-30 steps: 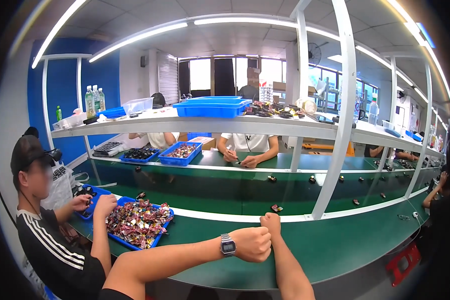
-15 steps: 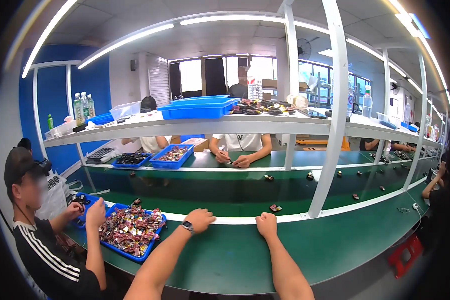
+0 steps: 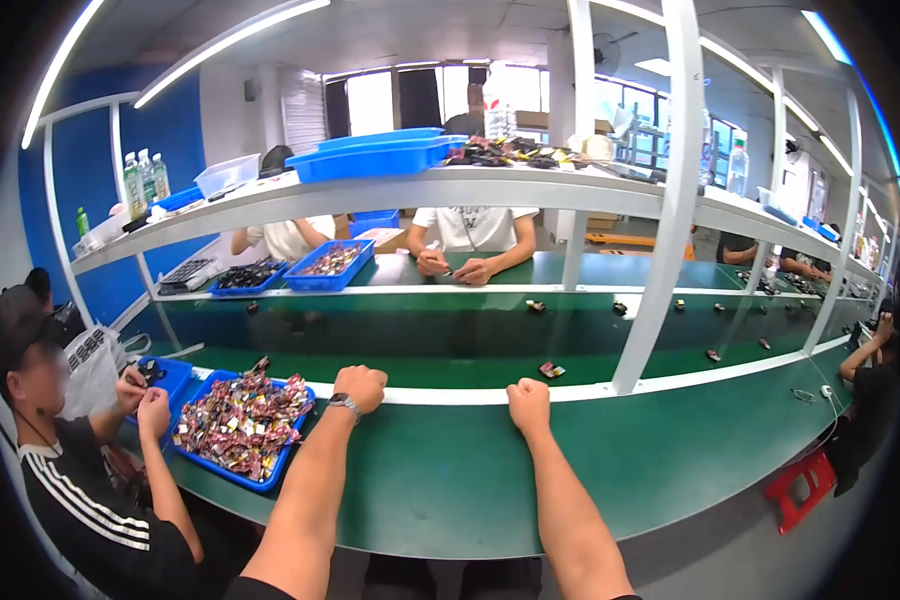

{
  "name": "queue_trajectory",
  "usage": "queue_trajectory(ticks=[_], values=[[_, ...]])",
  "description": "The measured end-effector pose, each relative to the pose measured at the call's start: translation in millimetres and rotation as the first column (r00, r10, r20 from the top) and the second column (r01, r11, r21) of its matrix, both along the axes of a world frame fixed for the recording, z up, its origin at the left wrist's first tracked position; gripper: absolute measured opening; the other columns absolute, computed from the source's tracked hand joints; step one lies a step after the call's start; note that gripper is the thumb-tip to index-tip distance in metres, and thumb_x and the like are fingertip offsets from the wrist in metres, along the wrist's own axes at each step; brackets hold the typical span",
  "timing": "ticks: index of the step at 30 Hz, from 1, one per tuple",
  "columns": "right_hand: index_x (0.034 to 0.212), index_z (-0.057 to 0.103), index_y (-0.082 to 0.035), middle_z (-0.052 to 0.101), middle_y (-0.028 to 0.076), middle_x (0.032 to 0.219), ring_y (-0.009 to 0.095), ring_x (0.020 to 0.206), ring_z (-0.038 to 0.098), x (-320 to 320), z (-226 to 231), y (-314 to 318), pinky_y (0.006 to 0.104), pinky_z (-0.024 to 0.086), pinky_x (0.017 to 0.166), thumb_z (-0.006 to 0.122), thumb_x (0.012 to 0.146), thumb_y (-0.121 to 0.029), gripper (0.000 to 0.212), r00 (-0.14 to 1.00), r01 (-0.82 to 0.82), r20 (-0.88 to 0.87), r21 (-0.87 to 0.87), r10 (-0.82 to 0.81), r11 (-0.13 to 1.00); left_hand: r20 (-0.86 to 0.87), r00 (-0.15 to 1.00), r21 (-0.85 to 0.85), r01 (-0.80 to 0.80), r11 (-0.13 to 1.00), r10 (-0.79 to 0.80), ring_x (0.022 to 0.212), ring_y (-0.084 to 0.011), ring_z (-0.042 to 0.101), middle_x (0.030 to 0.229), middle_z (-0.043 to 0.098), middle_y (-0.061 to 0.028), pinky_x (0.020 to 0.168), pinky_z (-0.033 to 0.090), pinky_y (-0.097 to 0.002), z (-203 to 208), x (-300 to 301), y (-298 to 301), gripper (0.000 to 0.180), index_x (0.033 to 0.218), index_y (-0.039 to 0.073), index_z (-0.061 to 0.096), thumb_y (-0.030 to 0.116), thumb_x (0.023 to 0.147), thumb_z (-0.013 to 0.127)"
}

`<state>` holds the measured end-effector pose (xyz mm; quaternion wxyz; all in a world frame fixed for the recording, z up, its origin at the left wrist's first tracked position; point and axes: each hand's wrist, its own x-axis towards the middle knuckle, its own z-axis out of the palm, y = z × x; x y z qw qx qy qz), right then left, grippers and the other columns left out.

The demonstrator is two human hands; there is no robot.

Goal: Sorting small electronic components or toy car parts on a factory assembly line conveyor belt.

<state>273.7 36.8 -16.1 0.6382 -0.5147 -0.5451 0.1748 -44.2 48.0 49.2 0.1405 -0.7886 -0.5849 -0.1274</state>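
My left hand (image 3: 362,388), with a watch (image 3: 345,403) on its wrist, is closed in a fist at the white rail (image 3: 440,396) along the far edge of the green bench. My right hand (image 3: 528,404) makes a fist at the same rail, farther right. Nothing sticks out of either fist. Left of my left forearm stands a blue tray (image 3: 260,484) heaped with small wrapped pieces (image 3: 240,425) in red, yellow and black. Beyond the rail, one small red and black piece (image 3: 551,370) lies on the dark green conveyor belt (image 3: 450,345).
A co-worker (image 3: 90,510) sits at left, both hands at a smaller blue tray (image 3: 166,378). Across the belt, another person's hands (image 3: 455,268) work near a blue tray (image 3: 332,268). A white post (image 3: 660,230) and overhead shelf (image 3: 410,195) frame the belt. A red stool (image 3: 802,492) stands right.
The view has tilted down and shifted slightly. My left hand has drawn back a little and its fingers curl tighter; my right fist stays at the rail. The left co-worker's hands have come together.
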Motion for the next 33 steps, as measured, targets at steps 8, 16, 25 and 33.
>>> queue_trajectory(ticks=[8,16,25,33], values=[[0.056,0.03,-0.002,0.027,0.008,0.05,0.014,0.05,0.025,-1.8,6.9,-5.5,0.038,0.025,0.046,0.057,0.073,-0.009,0.033,1.0,0.008,0.021,-0.078,-0.006,0.997,-0.11,0.978,0.185,0.194,0.963,-0.176,0.08,-0.0291,0.063,0.078,0.065,-0.0095,0.073,0.05,-0.0426,-17.6,-19.0,15.0,0.014,0.085,0.009,0.061,0.008,0.072,0.058],[0.057,0.034,0.002,0.031,0.015,0.052,0.02,0.049,0.026,-1.5,7.7,-3.4,0.0408,0.028,0.047,0.057,0.073,-0.01,0.031,0.997,0.017,0.08,-0.061,-0.012,0.998,-0.135,0.972,0.107,-0.178,0.978,0.192,0.081,-0.035,0.066,0.085,0.069,-0.0171,0.073,0.05,-0.0465,-4.6,-35.2,48.3,0.018,0.097,0.01,0.062,0.016,0.081,0.054],[0.057,0.031,0.0,0.03,0.012,0.051,0.02,0.051,0.024,-7.6,13.8,0.8,0.0392,0.027,0.047,0.056,0.072,-0.009,0.031,0.998,0.012,0.063,-0.064,-0.008,0.998,-0.051,0.831,-0.223,-0.551,0.804,0.554,0.116,-0.0387,0.058,0.124,0.06,-0.023,0.099,0.046,-0.0438,29.0,-110.0,89.2,0.041,0.118,0.005,0.063,0.019,0.08,0.052],[0.056,0.031,-0.002,0.029,0.006,0.05,0.013,0.05,0.026,2.9,15.6,-4.9,0.0348,0.025,0.046,0.056,0.073,-0.008,0.032,0.997,0.043,0.073,-0.133,-0.033,0.99,-0.021,0.749,-0.409,-0.611,0.678,0.662,0.127,-0.0368,0.05,0.136,0.053,-0.0212,0.106,0.04,-0.0434,4.4,-182.1,117.0,0.057,0.13,0.007,0.056,0.022,0.075,0.055]])
